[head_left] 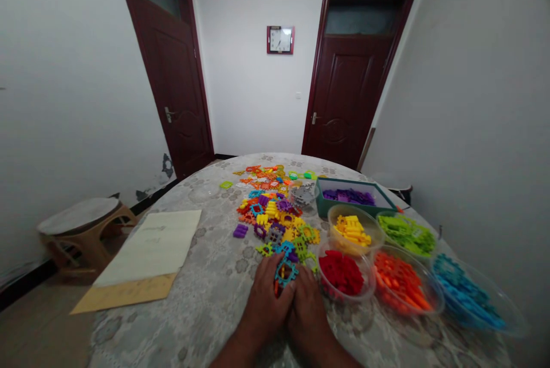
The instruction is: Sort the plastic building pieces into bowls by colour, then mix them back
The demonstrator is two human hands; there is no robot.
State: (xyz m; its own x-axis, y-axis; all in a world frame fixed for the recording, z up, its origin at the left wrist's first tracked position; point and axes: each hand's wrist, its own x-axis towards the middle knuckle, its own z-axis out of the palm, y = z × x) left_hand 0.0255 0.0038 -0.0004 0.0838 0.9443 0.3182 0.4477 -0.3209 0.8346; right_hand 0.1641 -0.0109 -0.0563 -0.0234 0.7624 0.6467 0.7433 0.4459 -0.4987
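My left hand (267,286) and my right hand (306,294) are close together at the near middle of the table, thumbs meeting. Between them is a blue gear-edged plastic building piece (293,270) with a square opening, and both hands are closed around it. A bit of orange plastic (276,288) shows beside my left fingers; the fingers hide much of it. Just beyond my fingertips lies a mixed pile of interlocking building pieces (271,213) in yellow, purple, blue, green and grey.
Clear tubs of red (341,272), orange (399,282), yellow (352,230), green (408,235) and blue pieces (466,290) stand to the right. Behind them is a green box (382,207) of purple pieces. Paper sheets (150,247) lie left; a stool (81,219) stands beside the table.
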